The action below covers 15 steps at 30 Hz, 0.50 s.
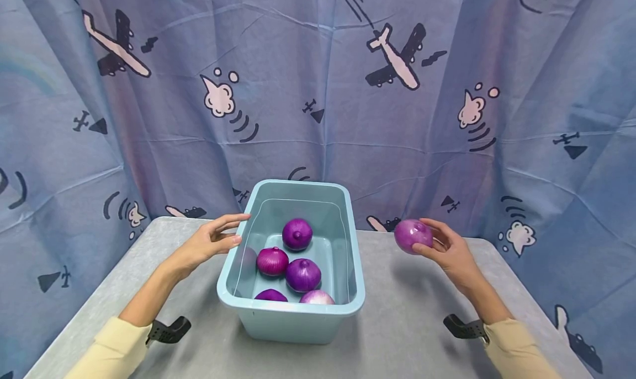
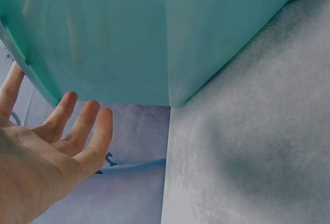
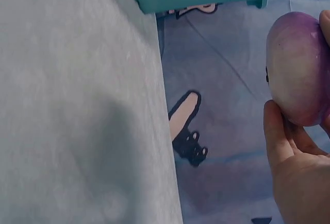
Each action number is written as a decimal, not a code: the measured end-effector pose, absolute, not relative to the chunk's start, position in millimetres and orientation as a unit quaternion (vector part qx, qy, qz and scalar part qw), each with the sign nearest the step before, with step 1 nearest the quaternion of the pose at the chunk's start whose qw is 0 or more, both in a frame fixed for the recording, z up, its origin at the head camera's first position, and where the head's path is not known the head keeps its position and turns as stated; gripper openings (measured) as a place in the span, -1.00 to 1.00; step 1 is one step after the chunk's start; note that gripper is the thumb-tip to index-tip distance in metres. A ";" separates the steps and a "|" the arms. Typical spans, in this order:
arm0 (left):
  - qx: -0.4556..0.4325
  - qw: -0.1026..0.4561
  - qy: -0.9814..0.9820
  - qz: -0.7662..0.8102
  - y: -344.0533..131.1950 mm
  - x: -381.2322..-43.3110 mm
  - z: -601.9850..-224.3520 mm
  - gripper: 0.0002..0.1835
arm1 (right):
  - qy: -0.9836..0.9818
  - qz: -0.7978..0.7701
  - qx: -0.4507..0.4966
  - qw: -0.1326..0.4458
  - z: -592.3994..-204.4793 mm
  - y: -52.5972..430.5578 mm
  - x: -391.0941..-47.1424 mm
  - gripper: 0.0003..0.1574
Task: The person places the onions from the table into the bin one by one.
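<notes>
A light blue plastic bin (image 1: 290, 324) stands on the table with several purple onions (image 1: 303, 275) inside, some partly hidden by its near rim. My left hand (image 1: 213, 240) is at the bin's left rim, its fingers loosely extended; in the left wrist view the fingers (image 2: 86, 126) are beside the bin's outer wall (image 2: 113, 44). Whether they touch it is hard to tell. To the right of the bin, my right hand (image 1: 449, 252) holds a pale purple onion (image 1: 413, 236) between thumb and fingers, above the table. In the right wrist view this onion (image 3: 296, 67) shows a whitish side.
The grey table (image 1: 397, 324) reaches back to a blue curtain (image 1: 298, 92) printed with planes, which hangs behind and on both sides. A black band (image 1: 169, 330) is on the left wrist and another band (image 1: 464, 327) on the right.
</notes>
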<state>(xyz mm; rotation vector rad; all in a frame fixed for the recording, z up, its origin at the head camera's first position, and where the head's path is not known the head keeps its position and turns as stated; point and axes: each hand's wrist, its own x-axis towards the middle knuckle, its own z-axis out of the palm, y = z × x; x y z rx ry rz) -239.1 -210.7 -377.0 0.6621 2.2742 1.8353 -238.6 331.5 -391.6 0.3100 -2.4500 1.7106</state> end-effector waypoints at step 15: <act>0.220 0.068 0.757 0.612 -210.3 -238.8 -377.6 -0.39 | -0.789 0.587 0.173 0.064 -374.5 298.7 -237.8 -0.25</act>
